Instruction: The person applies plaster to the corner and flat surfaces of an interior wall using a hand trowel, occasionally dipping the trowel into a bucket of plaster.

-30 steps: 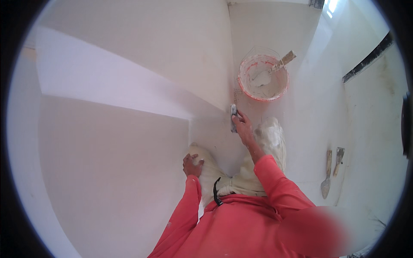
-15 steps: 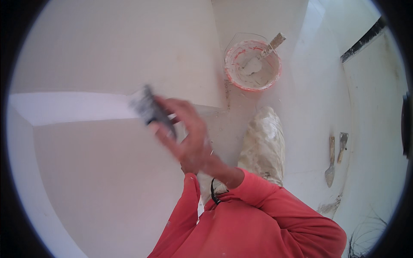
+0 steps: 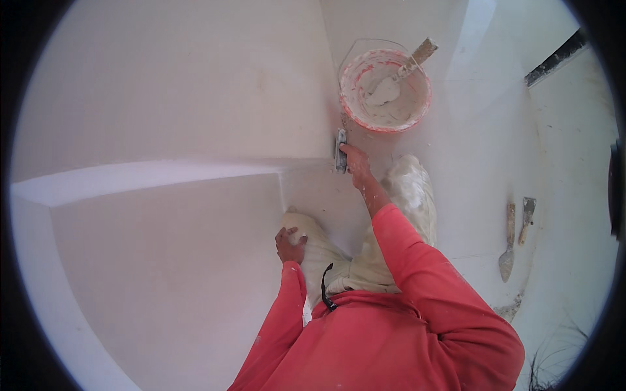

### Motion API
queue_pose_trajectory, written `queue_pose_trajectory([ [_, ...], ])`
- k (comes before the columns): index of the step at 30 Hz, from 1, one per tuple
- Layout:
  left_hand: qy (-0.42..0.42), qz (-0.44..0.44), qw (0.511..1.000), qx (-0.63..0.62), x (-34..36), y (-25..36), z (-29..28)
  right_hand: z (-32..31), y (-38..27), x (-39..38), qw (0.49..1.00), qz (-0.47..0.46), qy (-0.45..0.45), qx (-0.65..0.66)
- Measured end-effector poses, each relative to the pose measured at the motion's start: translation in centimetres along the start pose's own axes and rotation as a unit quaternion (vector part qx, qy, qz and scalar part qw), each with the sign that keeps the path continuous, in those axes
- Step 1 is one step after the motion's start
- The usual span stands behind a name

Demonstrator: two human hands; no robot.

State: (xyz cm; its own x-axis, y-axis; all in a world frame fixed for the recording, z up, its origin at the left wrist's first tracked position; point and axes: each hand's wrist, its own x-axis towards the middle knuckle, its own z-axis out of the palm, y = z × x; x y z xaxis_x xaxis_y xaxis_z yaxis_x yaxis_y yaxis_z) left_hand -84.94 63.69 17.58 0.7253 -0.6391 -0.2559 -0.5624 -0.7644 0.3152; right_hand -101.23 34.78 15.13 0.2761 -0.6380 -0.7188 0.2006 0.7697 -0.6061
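Observation:
My right hand (image 3: 357, 161) is closed round a small dark grey hand tool (image 3: 340, 151), narrow as seen from here. The tool's working face is turned away, so its exact kind is unclear. It is at the low end of the pale wall (image 3: 280, 85), just below the bucket; whether it touches the wall I cannot tell. My left hand (image 3: 291, 246) rests on my left knee with its fingers apart, holding nothing. An orange-red bucket (image 3: 427, 107) contains whitish paste. A putty-covered scraper (image 3: 417, 57) leans in it, its handle sticking out over the rim.
On the floor to the right lie a pointed trowel (image 3: 508, 251) and a short scraper (image 3: 527, 218). A dark strip (image 3: 556, 57) runs along the far right. A bright ledge (image 3: 150, 177) crosses the wall on the left. My right knee (image 3: 411, 186) is close to the bucket.
My right hand has swung with the tool from the wall at left to the corner near the bucket. My left hand, mostly hidden before, now shows on my knee.

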Motion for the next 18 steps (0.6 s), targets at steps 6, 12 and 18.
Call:
queue_pose_trajectory([
  [6,0.009,0.009,0.998,0.055,0.0,-0.6,0.3,4.9,-3.0,-7.9,0.983,-0.156,-0.064,0.075],
  [12,-0.072,-0.081,0.993,0.042,0.7,0.6,0.3,7.1,-11.1,-21.2,0.867,-0.476,-0.137,-0.062],
  [18,-0.006,0.009,0.999,0.048,0.6,0.0,0.4,3.1,-5.6,-11.2,0.965,-0.167,-0.081,0.186],
])
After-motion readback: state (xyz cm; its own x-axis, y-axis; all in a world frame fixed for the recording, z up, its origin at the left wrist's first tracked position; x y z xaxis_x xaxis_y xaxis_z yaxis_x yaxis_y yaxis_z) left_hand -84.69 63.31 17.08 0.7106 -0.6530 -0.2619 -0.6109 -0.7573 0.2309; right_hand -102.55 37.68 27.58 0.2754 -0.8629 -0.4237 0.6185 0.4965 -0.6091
